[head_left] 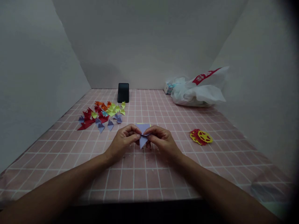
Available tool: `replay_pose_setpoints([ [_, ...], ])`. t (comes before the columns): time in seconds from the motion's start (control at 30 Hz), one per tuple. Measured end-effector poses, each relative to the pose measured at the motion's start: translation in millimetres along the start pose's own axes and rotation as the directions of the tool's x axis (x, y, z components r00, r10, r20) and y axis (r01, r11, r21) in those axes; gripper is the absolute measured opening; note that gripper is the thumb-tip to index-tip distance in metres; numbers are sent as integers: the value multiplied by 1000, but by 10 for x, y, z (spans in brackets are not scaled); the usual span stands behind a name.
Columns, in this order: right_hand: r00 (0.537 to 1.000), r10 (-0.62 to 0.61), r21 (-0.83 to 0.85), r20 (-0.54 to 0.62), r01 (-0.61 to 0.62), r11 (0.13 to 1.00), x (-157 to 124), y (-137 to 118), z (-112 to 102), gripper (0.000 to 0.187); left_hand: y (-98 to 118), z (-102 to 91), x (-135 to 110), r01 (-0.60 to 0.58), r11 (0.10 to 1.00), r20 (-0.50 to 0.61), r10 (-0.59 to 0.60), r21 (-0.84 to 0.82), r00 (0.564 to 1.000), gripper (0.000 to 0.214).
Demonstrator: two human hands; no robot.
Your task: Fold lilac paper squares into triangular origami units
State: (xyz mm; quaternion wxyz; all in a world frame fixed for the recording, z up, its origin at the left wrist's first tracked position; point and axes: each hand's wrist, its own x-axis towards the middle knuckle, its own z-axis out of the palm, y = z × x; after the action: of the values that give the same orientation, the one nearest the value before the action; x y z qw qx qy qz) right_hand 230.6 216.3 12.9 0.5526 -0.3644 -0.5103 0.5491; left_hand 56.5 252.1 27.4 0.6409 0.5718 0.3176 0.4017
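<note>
Between my two hands is a small piece of purple folded paper point(143, 142), its lower tip pointing down towards me. My left hand point(123, 138) pinches its left side with thumb and fingertips. On the other side my right hand point(163, 140) pinches it the same way, so the fingertips of both hands nearly meet at a crease. Just beyond the fingers lies flat purple paper point(143, 127) with a yellow edge showing under it; whether it is separate from the piece I hold, I cannot tell.
Several small folded paper shapes point(98, 115) in red, orange, yellow and purple lie at left. A black phone point(123, 92) is at the back. A white plastic bag point(198, 93) rests by a tissue box point(167, 88) at back right. Red and yellow cut-out discs point(201, 137) lie right.
</note>
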Motion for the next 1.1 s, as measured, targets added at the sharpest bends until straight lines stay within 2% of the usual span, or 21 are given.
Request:
replay_pose_setpoints([
  [0.23, 1000, 15, 34, 22, -16, 999, -11, -4, -21, 13, -32, -18, -8, -16, 999, -10, 15, -51, 1000, 8],
  [0.57, 999, -38, 41, 19, 38, 998, -5, 31, -38, 10, -21, 1, -15, -87, 996, -24, 86, -19, 996, 13],
  [1.1, 987, -147, -161, 62, 155, 975, -39, -45, -3, 16, -11, -3, -13, -79, 997, -9, 79, 8, 997, 18],
])
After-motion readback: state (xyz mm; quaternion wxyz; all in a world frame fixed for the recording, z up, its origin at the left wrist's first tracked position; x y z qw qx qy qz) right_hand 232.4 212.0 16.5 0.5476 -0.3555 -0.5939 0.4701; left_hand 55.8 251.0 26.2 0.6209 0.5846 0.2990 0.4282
